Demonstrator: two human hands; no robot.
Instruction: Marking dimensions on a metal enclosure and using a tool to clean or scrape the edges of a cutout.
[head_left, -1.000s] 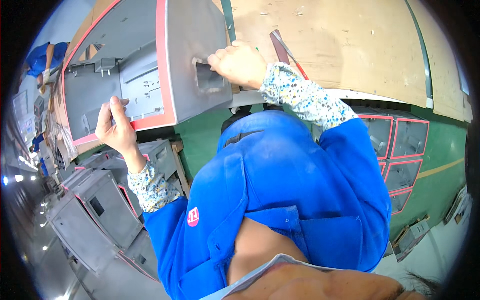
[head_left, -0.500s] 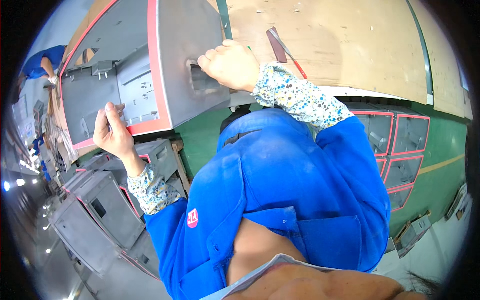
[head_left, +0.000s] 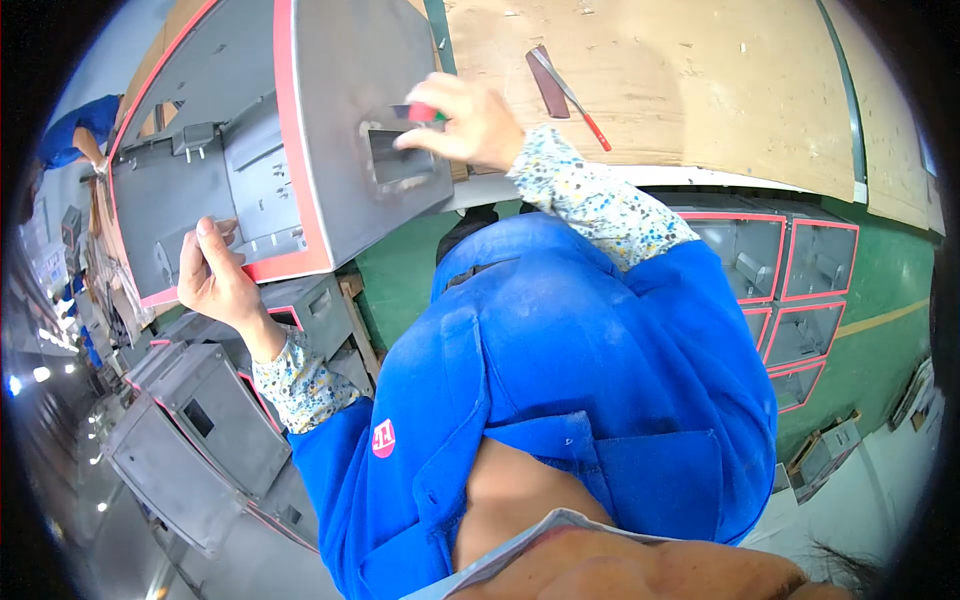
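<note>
A grey metal cabinet (head_left: 350,60) with a red-edged opening lies on the table at the upper left. My left hand (head_left: 218,280) is closed over the lower red rim of that opening, its fingertips inside. Over the cabinet's side panel, beside a rectangular cut-out (head_left: 392,158), my right hand (head_left: 475,122) is closed on a small tool (head_left: 424,112) with a red and green handle. A short dark end of the tool points left; its exact kind is unclear. My right thumb is near the cut-out's edge.
On the tan tabletop (head_left: 680,90) lie a dark red strip (head_left: 547,85) and a slim tool with a red handle (head_left: 597,130). More red-edged cabinets stand at the lower left (head_left: 215,420) and right (head_left: 805,335). Another person in blue (head_left: 80,130) bends at the far left.
My right hand has turned and its fingers have lifted from the panel, bringing the red and green tool into sight. The cabinet and my left hand appear slightly further left.
</note>
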